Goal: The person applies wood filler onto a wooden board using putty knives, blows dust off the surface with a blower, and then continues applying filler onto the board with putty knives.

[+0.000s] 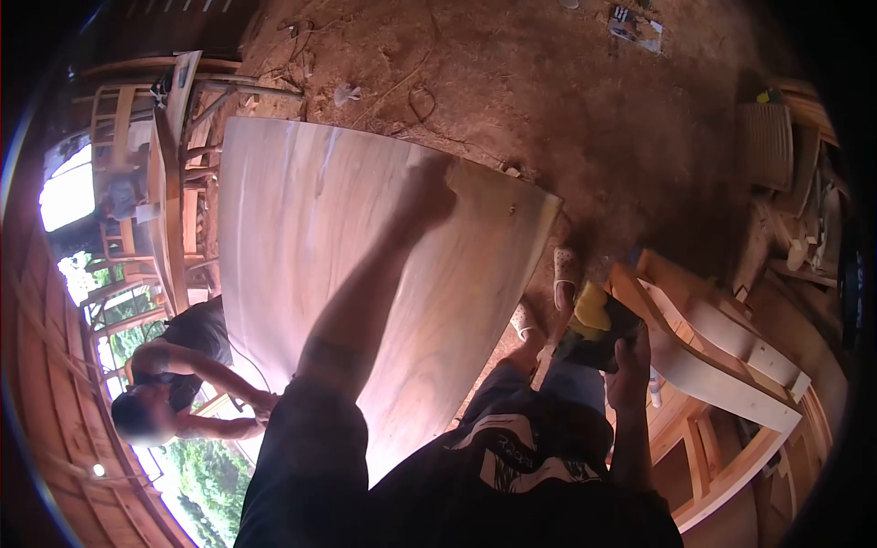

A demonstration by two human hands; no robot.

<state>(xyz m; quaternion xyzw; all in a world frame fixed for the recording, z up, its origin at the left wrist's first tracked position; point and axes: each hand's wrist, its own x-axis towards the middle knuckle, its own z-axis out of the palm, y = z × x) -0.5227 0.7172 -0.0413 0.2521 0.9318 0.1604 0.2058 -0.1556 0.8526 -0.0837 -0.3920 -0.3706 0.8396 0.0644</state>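
A large wooden panel (320, 228) with streaky brown grain fills the middle of the view. My left hand (426, 190) reaches out over its far part and appears to rest on the surface. Blur and shadow hide its fingers, so I cannot tell whether anything is under them. Close to my body on the right, my right hand (628, 367) is closed round the edge of a dark container (589, 350). A yellow piece (592, 308), soft-looking like a sponge or cloth, shows at the top of that container.
A co-worker (187, 379) bends at the panel's left side, both hands together near its edge. Curved wooden furniture parts (713, 356) stand close on my right. Wooden frames (164, 210) are stacked at the left. A cord (420, 68) lies on the dirt floor (548, 100).
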